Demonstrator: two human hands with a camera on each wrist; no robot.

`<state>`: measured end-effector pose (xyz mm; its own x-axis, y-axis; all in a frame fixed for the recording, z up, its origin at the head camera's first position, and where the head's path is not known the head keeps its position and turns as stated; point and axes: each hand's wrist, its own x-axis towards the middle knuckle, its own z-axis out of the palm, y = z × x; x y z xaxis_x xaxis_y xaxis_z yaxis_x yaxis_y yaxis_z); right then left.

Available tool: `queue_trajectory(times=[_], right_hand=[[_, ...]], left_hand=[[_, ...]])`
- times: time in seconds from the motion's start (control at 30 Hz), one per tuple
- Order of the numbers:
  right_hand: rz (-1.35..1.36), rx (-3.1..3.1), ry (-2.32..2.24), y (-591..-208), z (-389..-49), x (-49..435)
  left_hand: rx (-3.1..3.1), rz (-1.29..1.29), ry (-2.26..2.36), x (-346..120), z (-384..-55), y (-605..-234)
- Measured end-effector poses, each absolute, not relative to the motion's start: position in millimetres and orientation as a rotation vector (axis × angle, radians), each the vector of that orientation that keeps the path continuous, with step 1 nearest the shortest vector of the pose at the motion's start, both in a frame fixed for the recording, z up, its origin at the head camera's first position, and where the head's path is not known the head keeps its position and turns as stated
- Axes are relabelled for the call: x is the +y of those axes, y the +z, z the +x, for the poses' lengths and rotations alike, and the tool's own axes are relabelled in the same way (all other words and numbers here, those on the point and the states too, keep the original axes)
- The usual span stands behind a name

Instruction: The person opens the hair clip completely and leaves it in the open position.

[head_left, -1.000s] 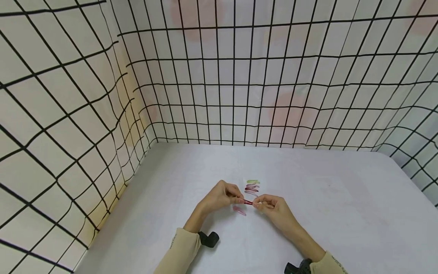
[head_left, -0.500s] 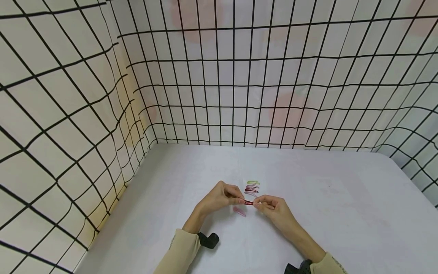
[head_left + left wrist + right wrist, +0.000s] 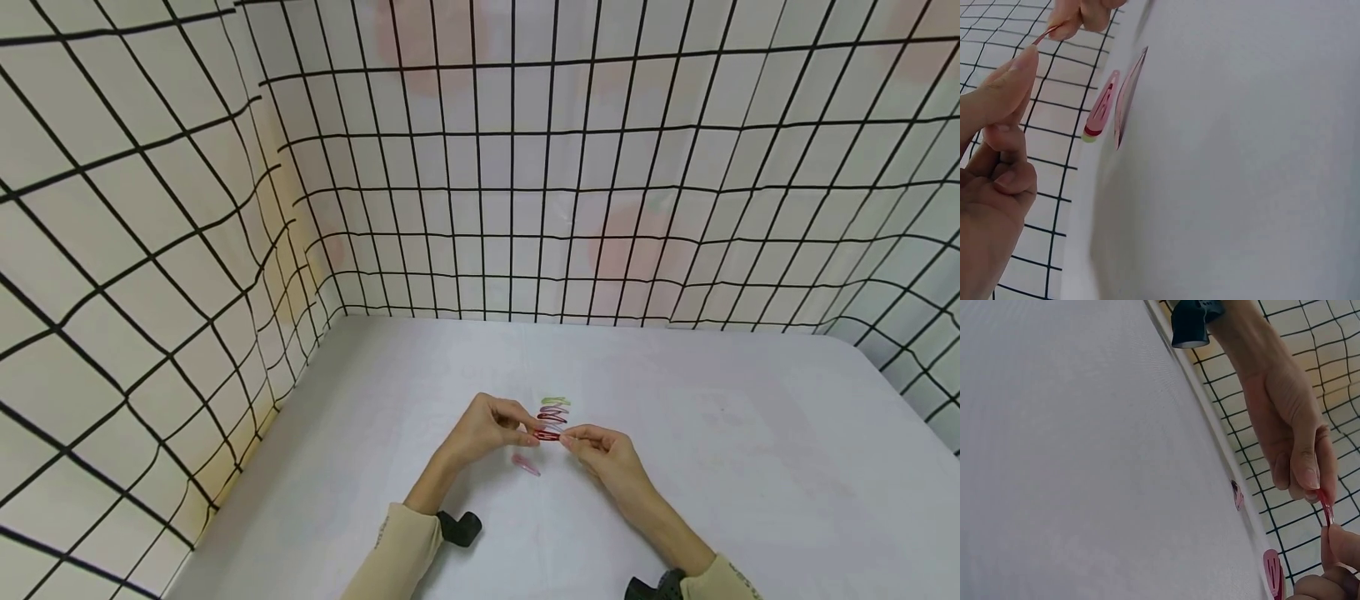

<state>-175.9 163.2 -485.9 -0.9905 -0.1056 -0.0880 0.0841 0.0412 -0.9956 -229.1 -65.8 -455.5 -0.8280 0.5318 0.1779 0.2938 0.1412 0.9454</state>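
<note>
A red snap hair clip (image 3: 547,436) is stretched between both hands, held above the table. My left hand (image 3: 491,429) pinches one end with thumb and fingers, and my right hand (image 3: 603,454) pinches the opposite end. The same clip (image 3: 1327,509) shows red between the fingertips in the right wrist view. Just beyond it lies a short column of hair clips: a yellow-green clip (image 3: 555,401) farthest, then a pink clip, a dark red clip (image 3: 552,418) and a pale one partly covered. A lone pink clip (image 3: 527,464) lies nearer, below the left fingertips.
A white table surface (image 3: 750,467) spreads around the hands. Black wire grid (image 3: 510,192) over pale cloth stands along the back and both sides. Dark wrist cameras, one at the left cuff (image 3: 460,528), stick out over the table.
Both hands have shifted slightly away from the body with the red hair clip, toward the column of clips. The clip now lies flatter in view, and the grip of both hands persists.
</note>
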Motion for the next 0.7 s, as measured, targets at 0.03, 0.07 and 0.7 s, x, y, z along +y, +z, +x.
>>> queue_trajectory(times=[0.03,0.07,0.7], right_hand=[[-0.021,2.156,-2.09,-485.8,-175.8,163.3],[-0.018,2.149,-2.094,-485.9,-176.0,163.4],[-0.061,2.516,-1.998,-489.7,-175.7,164.5]], left_hand=[[2.225,0.817,1.755,-65.4,-229.4,-455.8],[2.24,0.815,1.752,-65.1,-229.5,-456.1],[2.318,0.71,1.713,-65.3,-229.5,-457.9]])
